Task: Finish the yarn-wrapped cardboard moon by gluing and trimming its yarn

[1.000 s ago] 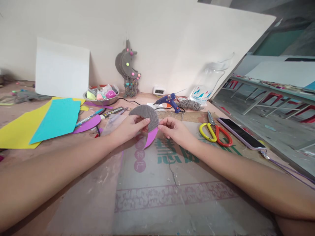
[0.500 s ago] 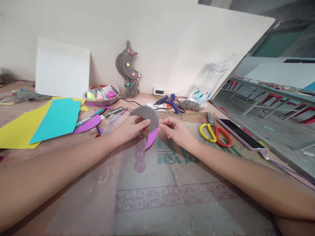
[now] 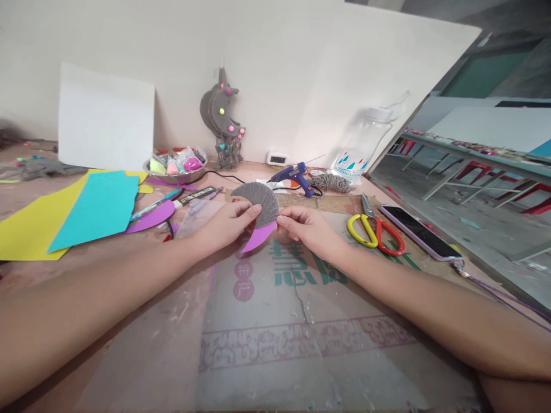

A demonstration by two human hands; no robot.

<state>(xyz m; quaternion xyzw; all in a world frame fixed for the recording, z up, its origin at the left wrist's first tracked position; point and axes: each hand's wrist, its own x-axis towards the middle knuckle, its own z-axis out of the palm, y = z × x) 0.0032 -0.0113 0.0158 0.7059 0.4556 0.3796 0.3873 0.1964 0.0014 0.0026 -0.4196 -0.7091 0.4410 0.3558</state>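
A purple crescent moon cut-out (image 3: pixel 259 238), its upper part wrapped in grey yarn (image 3: pixel 263 199), is held above the board. My left hand (image 3: pixel 228 222) is closed on it, thumb on the wrapped face and fingers behind. At the right edge, where the wrapping meets bare purple, my right hand (image 3: pixel 303 228) is closed in a pinch on the yarn, though the strand between its fingertips is hard to see. A thin loose grey strand (image 3: pixel 301 298) trails over the board below that hand.
Scissors (image 3: pixel 365 226) and a phone (image 3: pixel 419 232) lie to the right. Behind are a blue glue gun (image 3: pixel 297 175), a yarn bundle (image 3: pixel 333 182), a bottle (image 3: pixel 359 143) and a bowl (image 3: pixel 155 175) of packets. Yellow (image 3: pixel 32 229) and turquoise sheets (image 3: pixel 97 209) lie left.
The crescent has turned, its bare purple tip swinging left and slightly up. My left hand still holds it, and my right hand remains pinched at its right edge.
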